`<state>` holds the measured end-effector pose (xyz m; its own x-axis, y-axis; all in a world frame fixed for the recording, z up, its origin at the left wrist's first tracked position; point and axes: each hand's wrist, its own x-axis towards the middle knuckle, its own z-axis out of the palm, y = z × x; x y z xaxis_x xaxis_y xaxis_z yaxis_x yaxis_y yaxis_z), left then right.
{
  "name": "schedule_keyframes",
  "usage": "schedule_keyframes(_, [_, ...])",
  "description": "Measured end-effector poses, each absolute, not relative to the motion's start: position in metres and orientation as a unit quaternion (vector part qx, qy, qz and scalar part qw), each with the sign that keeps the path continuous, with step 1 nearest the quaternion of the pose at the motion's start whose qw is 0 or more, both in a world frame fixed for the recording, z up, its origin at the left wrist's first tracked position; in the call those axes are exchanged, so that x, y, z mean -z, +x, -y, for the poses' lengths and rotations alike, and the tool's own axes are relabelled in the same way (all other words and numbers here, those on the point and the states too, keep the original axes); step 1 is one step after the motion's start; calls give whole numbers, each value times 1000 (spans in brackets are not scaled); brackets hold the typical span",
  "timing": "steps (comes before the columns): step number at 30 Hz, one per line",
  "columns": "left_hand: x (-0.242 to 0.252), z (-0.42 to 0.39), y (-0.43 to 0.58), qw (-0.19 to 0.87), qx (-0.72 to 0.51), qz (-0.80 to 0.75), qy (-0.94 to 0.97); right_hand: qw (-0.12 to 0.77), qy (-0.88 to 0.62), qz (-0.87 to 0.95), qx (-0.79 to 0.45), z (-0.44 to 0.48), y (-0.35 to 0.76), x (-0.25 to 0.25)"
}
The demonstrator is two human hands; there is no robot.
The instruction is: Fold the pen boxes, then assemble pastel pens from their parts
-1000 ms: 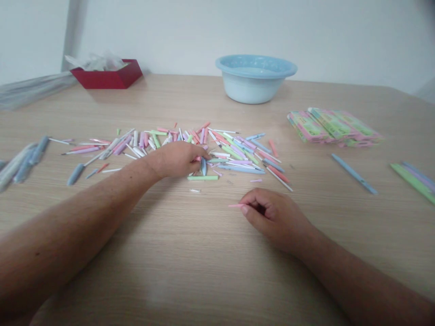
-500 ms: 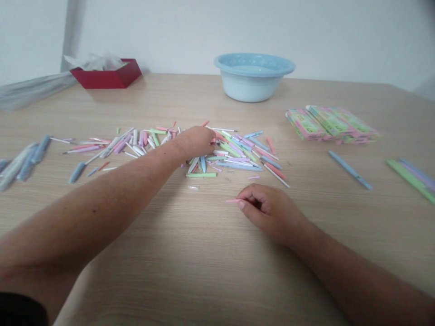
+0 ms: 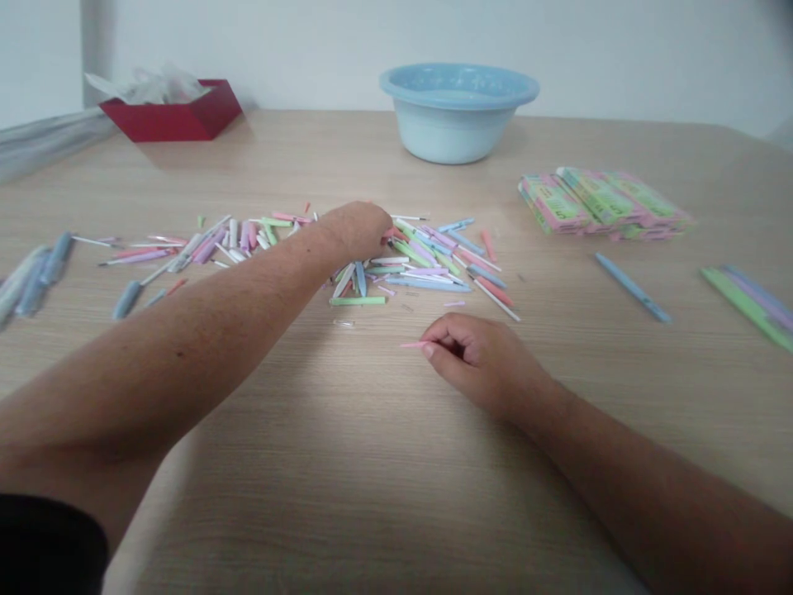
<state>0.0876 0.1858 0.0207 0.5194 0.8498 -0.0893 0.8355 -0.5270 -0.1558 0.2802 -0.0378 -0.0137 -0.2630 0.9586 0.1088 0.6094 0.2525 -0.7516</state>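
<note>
A loose pile of pastel pen parts (image 3: 427, 279), with barrels, white refills and small clips, spreads across the middle of the wooden table. My left hand (image 3: 363, 231) reaches over this pile, its fingers curled down and mostly hidden. A salmon-coloured piece shows at its fingertips, but what they grip is unclear. Nearer to me, my right hand (image 3: 477, 359) rests by the tabletop, thumb and forefinger pinching a slim pink pen part (image 3: 411, 345) that points left. A short clear piece (image 3: 344, 323) and a green barrel (image 3: 358, 302) lie between the hands.
A blue basin (image 3: 458, 124) stands at the back, and a red box (image 3: 173, 120) holding plastic bags at back left. Patterned packets (image 3: 607, 202) are stacked at right. A blue pen (image 3: 632, 287) and several pens (image 3: 747, 306) lie right; grey-blue barrels (image 3: 43, 277) lie left.
The camera view has tilted slightly, so the table's things sit higher in the picture. My left hand stays at the pile, and my right hand keeps its pinch on the pink pen part.
</note>
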Motion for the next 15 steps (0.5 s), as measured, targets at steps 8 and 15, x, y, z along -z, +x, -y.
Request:
schedule_keyframes(8, [-33, -171, 86, 45, -67, 494, -866, 288, -537, 737, -294, 37, 281, 14])
schedule_keyframes(15, [-56, -130, 59, -59, 31, 467, -882, 293, -539, 736, -287, 37, 283, 16])
